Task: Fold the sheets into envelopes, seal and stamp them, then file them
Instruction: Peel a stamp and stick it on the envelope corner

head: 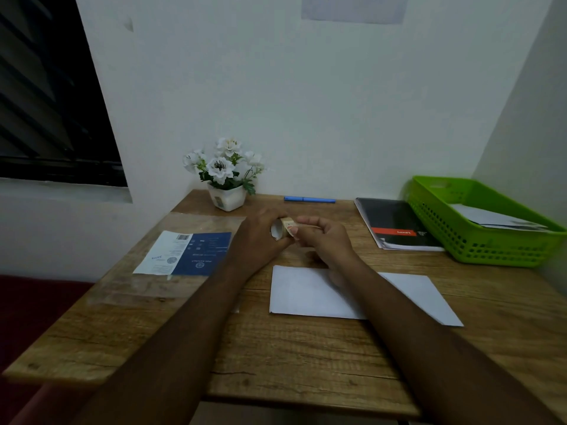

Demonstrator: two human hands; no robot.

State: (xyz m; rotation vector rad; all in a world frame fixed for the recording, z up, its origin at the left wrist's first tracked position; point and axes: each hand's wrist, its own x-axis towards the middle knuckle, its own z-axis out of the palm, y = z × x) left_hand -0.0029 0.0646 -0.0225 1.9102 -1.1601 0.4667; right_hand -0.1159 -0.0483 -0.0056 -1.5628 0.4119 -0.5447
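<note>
Wood-grain worktop [306,357] fills the lower view and butts against a white wall, with a dark louvred window [52,102] off to the left. A clear plastic sleeve [147,289] lies flat on the left part, and a blue and white printed card [187,253] shows on it. On the near right lies a flat white paper [306,292], partly crossed by the right forearm; whether it is a plain sheet or a finished envelope I cannot tell. At the far right corner sits a green basket [491,240] with perforated walls, holding a few white envelopes [497,220] that lie flat inside. Just beside the basket, on its left, is a black notebook [395,222] with a red band across the cover. Against the wall stands a white pot of white flowers [227,199], and a blue pen [309,199] lies to its right, parallel with the back edge.

Both hands meet above the middle of the worktop, beyond the white paper. The left hand [257,240] has its fingers curled round a small tape roll [280,230], its open core turned toward the camera. The right hand [325,240] is curled too, with thumb and fingers [310,222] pinched together at the edge of the roll.
</note>
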